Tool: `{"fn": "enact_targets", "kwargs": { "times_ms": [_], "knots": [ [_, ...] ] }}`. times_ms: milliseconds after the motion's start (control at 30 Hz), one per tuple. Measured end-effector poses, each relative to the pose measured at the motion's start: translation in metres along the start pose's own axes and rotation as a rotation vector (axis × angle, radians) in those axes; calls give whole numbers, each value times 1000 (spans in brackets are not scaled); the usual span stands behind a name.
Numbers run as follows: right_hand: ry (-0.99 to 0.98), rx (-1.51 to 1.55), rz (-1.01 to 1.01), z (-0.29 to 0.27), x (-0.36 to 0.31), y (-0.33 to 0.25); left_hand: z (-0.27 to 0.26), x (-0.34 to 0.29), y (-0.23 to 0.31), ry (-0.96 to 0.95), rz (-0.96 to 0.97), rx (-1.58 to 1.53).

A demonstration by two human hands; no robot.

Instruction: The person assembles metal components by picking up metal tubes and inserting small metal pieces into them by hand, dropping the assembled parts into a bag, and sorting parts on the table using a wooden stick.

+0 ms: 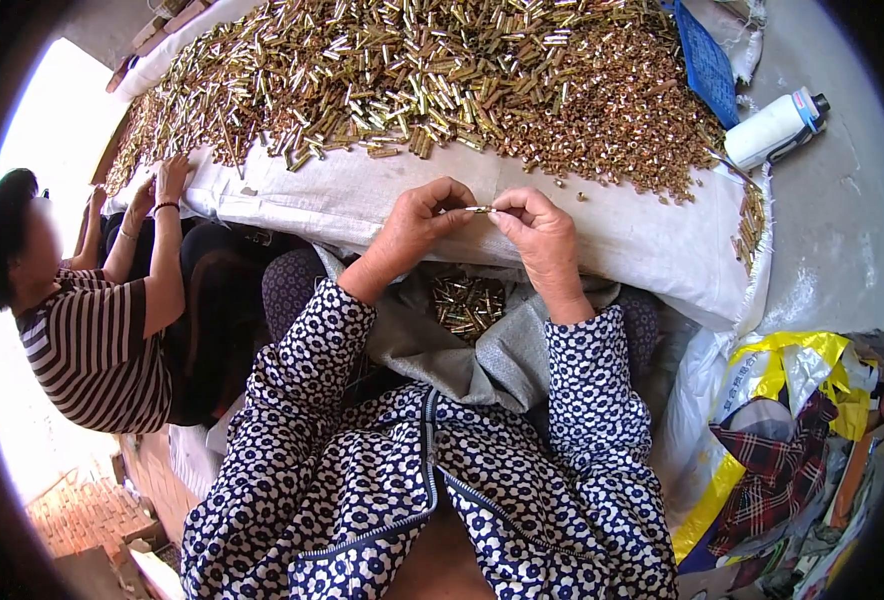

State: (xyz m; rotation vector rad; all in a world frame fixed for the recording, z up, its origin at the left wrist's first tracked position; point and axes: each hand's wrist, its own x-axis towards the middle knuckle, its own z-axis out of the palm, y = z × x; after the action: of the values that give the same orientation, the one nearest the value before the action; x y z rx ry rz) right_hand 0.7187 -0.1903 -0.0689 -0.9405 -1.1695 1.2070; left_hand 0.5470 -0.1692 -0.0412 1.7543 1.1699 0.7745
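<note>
Above my lap, my left hand point(426, 220) and my right hand point(534, 232) meet with fingers pinched. Between them is a slim metal piece point(480, 209), silvery toward the left and brass-coloured toward the right. My left fingertips grip one end and my right fingertips the other; its exact kind is too small to make out. Just beyond lies a big heap of brass-coloured metal sleeves point(392, 70), with smaller ring-like metal pieces point(612, 110) on its right side. Below my hands, several similar sleeves point(469, 303) lie in a hollow of grey cloth.
White woven sheeting point(352, 190) covers the work surface. At the right stand a white bottle point(767, 130) and a blue plastic basket point(706, 62). A co-worker in a striped shirt point(97, 335) sits at the left, hands at the heap. Bags point(722, 480) crowd my right side.
</note>
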Motion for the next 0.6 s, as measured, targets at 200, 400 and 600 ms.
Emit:
{"fn": "enact_targets", "kwargs": {
  "times_ms": [200,400,600],
  "knots": [
    [-8,-49,-82,-1,0,-1,5,-4,1,18,-46,-297],
    [-4,-204,-200,0,-1,-1,11,-6,-3,73,-86,-477],
    [-37,-660,-259,-2,-2,1,24,0,-2,31,164,260]
  ]
}}
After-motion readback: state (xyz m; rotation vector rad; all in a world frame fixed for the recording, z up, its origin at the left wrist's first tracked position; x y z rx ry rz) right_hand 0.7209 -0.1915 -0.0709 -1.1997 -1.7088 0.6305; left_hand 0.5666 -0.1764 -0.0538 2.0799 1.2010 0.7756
